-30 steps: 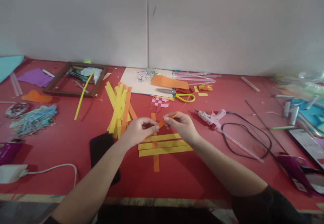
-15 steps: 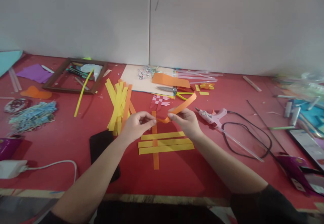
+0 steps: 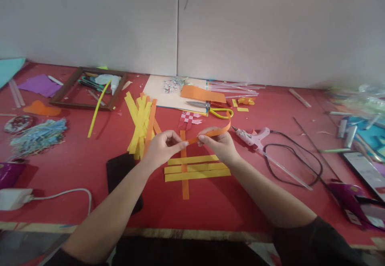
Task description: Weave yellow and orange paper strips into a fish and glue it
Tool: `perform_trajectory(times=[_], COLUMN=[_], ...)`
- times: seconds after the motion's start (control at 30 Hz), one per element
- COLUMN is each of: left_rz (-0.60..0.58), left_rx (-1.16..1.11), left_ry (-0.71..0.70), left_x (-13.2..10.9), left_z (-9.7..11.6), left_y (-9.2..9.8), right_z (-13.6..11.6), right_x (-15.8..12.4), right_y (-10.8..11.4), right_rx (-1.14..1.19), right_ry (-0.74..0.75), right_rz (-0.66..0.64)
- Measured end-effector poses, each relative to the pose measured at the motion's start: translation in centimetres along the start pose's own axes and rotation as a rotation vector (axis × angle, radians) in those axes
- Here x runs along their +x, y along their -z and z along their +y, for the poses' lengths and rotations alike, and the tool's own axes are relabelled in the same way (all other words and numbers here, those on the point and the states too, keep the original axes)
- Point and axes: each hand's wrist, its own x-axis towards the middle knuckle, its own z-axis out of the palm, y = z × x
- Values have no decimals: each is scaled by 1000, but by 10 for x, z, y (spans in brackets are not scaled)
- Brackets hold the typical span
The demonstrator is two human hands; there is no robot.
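An orange paper strip point(image 3: 221, 130) is stretched between my two hands above the table. My left hand point(image 3: 164, 147) pinches its left end between thumb and fingers. Further along, my right hand point(image 3: 219, 143) grips the same strip, and its free end curls upward past the fingers. Below lie several yellow paper strips point(image 3: 207, 174), placed crosswise with an upright orange strip point(image 3: 185, 189) woven among them. A pile of yellow strips point(image 3: 140, 123), with some orange ones, lies beyond my left hand. Just behind the hands sits a small woven pink-and-red paper fish point(image 3: 188, 118).
Scissors with yellow handles point(image 3: 221, 112) lie behind my right hand. To the right are a pink glue gun point(image 3: 254, 138) and its looped black cord. A black phone-like slab point(image 3: 120, 173) is partly under my left forearm. A wooden frame point(image 3: 57, 99) stands at the back left.
The held orange strip has been pulled straighter between my hands, and its kink is gone. Its free end now bends up in a curve. Both hands stay nearly in place.
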Motion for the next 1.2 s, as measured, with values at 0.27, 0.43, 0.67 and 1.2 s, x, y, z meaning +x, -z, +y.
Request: perform_trajectory(times=[0.27, 0.43, 0.67, 1.2], left_rz=[40, 88, -82, -359], left_rx=[77, 180, 516, 762], left_ry=[-40, -70, -12, 45], left_x=[2, 1, -5, -12], left_z=[-1, 1, 9, 1], left_y=[3, 11, 28, 21], right_z=[2, -8, -19, -25], right_x=[11, 17, 21, -4], right_y=[12, 31, 49, 25], right_rx=[-190, -224, -658, -1114], right_ry=[-115, -138, -302, -5], right_rz=[81, 25, -20, -116])
